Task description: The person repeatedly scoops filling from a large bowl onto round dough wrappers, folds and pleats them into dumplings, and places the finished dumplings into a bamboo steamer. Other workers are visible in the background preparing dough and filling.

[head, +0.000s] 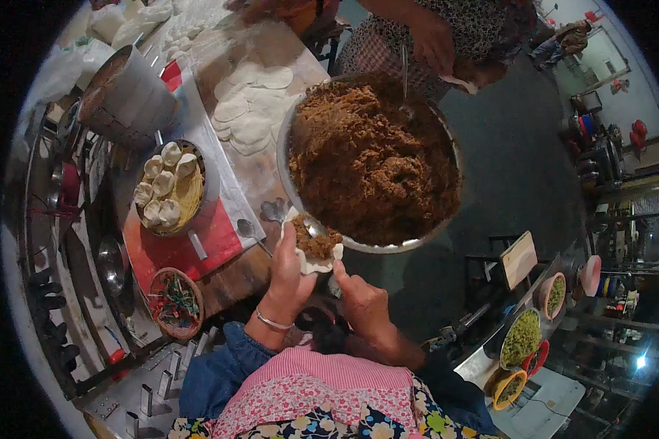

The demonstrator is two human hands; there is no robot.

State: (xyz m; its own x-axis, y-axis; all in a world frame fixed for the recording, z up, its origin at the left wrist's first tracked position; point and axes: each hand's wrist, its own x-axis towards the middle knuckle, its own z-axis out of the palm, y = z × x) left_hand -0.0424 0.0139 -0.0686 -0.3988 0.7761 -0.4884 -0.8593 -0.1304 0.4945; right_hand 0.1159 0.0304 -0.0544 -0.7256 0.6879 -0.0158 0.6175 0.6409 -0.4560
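Note:
My left hand (288,274), with a bracelet at its wrist, cups a dough wrapper (314,265) heaped with brown filling (321,244). A metal spoon (314,226) lies on that filling. My right hand (362,299) has its fingertips at the wrapper's right edge; whether it also grips the spoon's handle I cannot tell. Just beyond both hands is a large metal bowl (348,241) full of brown filling, with another spoon (405,77) standing in it. Flat round dough wrappers (250,123) overlap on the floured board. Several shaped dumplings (163,184) rest in a round yellow woven basket (189,206) to the left.
A person's hand (434,46) holds dough beyond the bowl. Spoons (246,228) lie near the board's edge (236,285). A tall metal pot (126,99) stands at left, a small basket (197,313) below. Bowls of green food (521,337) stand at lower right.

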